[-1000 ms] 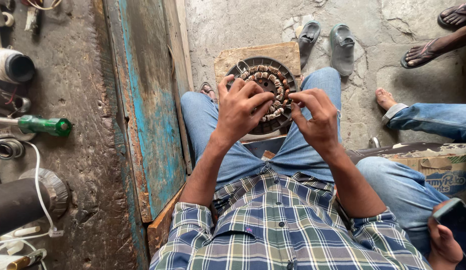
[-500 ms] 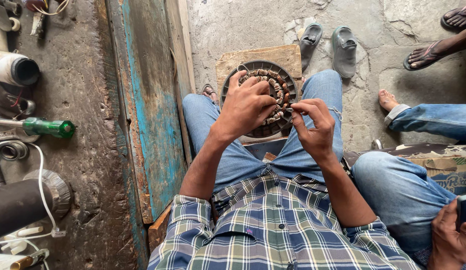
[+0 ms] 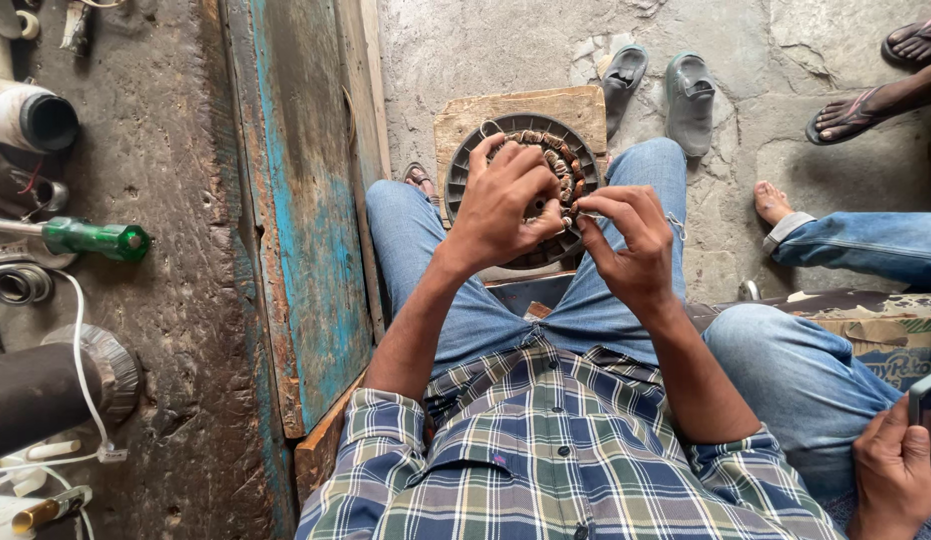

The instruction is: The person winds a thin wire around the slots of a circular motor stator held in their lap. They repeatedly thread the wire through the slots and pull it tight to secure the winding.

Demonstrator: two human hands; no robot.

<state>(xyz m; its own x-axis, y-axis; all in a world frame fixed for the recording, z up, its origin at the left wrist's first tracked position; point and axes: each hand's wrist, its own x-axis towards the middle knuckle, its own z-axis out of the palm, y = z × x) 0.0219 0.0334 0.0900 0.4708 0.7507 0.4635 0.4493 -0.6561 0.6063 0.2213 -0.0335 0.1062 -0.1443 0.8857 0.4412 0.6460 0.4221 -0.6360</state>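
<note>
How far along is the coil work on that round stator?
Done: copper coils show around much of the round stator, which sits on a wooden block. In hand: left hand rests on the windings, right hand pinches something thin at the ring's edge. Left: cannot tell; the hands hide the near side.

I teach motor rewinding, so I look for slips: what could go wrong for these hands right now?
The stator rests on the knees, not clamped; a hard tug might tip it off. The right hand pinches at the coils beside the left hand, so thin wire could kink, or nick the fingers. The seated neighbour's knee is close and could jog the right elbow.
</note>
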